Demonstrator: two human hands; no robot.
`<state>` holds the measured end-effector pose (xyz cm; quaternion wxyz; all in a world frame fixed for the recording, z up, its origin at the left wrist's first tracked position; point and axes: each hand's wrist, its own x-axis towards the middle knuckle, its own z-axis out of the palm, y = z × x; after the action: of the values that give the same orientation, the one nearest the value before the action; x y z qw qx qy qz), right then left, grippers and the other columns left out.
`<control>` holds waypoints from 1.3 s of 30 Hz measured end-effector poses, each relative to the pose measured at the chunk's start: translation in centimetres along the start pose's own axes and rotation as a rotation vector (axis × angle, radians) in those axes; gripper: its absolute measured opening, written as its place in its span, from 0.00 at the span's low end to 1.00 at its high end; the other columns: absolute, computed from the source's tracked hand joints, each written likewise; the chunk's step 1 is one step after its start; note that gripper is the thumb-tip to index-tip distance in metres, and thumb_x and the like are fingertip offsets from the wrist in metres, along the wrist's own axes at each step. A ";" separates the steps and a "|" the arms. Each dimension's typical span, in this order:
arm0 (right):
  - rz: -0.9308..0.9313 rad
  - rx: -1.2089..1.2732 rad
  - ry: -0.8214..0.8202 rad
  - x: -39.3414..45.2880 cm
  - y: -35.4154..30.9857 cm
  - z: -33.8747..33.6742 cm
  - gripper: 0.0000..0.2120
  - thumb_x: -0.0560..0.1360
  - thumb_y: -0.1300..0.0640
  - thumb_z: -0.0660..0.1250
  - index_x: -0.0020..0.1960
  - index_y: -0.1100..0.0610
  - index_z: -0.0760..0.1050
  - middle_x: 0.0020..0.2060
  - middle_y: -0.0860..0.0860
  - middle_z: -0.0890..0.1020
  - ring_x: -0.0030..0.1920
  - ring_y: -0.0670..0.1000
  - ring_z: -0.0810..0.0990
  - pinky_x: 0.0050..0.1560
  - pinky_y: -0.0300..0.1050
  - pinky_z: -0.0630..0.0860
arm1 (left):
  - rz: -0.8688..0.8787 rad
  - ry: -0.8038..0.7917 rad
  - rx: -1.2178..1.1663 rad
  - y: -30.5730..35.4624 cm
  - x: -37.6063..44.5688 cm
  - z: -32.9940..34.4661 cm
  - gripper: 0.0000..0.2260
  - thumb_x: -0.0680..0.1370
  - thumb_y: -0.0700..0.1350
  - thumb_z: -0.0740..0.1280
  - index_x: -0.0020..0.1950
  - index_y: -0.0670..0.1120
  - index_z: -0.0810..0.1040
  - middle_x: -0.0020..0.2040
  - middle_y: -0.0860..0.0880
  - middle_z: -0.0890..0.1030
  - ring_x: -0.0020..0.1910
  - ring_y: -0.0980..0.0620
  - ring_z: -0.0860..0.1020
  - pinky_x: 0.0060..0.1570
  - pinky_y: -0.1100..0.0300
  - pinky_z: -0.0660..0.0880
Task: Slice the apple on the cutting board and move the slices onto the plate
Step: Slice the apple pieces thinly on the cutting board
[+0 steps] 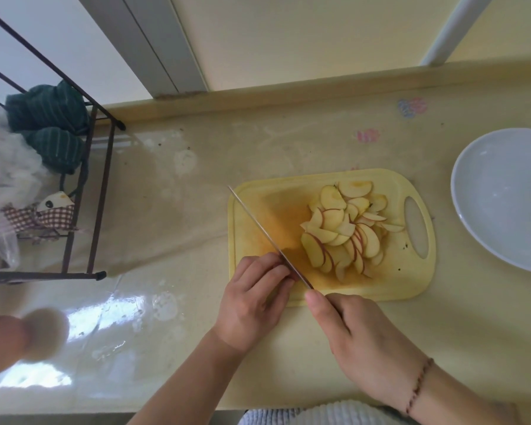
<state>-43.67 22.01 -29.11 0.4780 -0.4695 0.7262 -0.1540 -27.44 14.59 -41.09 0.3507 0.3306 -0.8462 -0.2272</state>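
Observation:
A pile of thin apple slices [345, 230] with red skin edges lies on the right half of the yellow cutting board [258, 210]. My right hand [359, 342] grips the handle of a long knife [267, 237], whose blade slants across the board's left half, left of the pile. My left hand [255, 299] rests on the board's near left corner with its fingers curled against the blade. Anything under those fingers is hidden. The white plate [500, 197] stands bare to the right of the board.
A dark metal rack [100, 191] at the left holds green striped cloths [48, 121] and plastic bags. A blurred brown rounded object [22, 338] sits at the near left. The counter's back ledge [258, 96] runs behind the board.

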 end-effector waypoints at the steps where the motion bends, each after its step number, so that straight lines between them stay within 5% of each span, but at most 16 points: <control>1: 0.004 0.001 0.002 0.0 -0.1 0.1 0.29 0.68 0.30 0.43 0.30 0.54 0.65 0.22 0.49 0.67 0.25 0.46 0.67 0.30 0.40 0.65 | 0.000 -0.001 -0.002 -0.1 0.0 0.0 0.05 0.78 0.39 0.73 0.52 0.39 0.85 0.55 0.44 0.83 0.49 0.48 0.79 0.53 0.60 0.76; 14: 0.021 0.041 0.006 1.9 0.0 1.0 0.26 0.70 0.32 0.45 0.29 0.52 0.63 0.21 0.48 0.65 0.23 0.45 0.67 0.28 0.38 0.65 | 0.033 0.000 -0.040 -0.2 0.1 0.0 0.08 0.78 0.40 0.72 0.57 0.45 0.80 0.59 0.50 0.79 0.50 0.51 0.77 0.56 0.64 0.73; 26: 0.019 0.094 0.000 4.7 0.8 1.2 0.28 0.73 0.32 0.44 0.27 0.52 0.63 0.18 0.47 0.65 0.20 0.45 0.64 0.24 0.36 0.61 | 0.009 -0.009 -0.008 -0.5 -0.2 0.1 0.05 0.79 0.40 0.73 0.53 0.40 0.84 0.55 0.46 0.81 0.50 0.49 0.78 0.57 0.63 0.74; 34: 0.241 0.462 -0.163 4.1 2.2 -2.8 0.29 0.72 0.29 0.52 0.36 0.56 0.65 0.23 0.50 0.59 0.21 0.50 0.56 0.23 0.39 0.56 | 0.021 -0.002 -0.033 -0.3 -0.1 0.0 0.09 0.78 0.41 0.74 0.57 0.46 0.79 0.58 0.49 0.78 0.53 0.49 0.79 0.58 0.62 0.74; 39: 0.108 0.296 -0.097 1.5 0.8 -1.8 0.28 0.73 0.32 0.48 0.33 0.56 0.63 0.20 0.47 0.62 0.18 0.45 0.59 0.20 0.38 0.57 | 0.034 0.012 -0.041 -0.1 -0.1 -0.1 0.06 0.80 0.43 0.71 0.55 0.43 0.80 0.56 0.48 0.79 0.52 0.48 0.79 0.58 0.61 0.75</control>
<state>-45.79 20.79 -29.56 0.5839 -0.3612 0.6959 -0.2106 -27.27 14.64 -41.13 0.3662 0.3102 -0.8449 -0.2363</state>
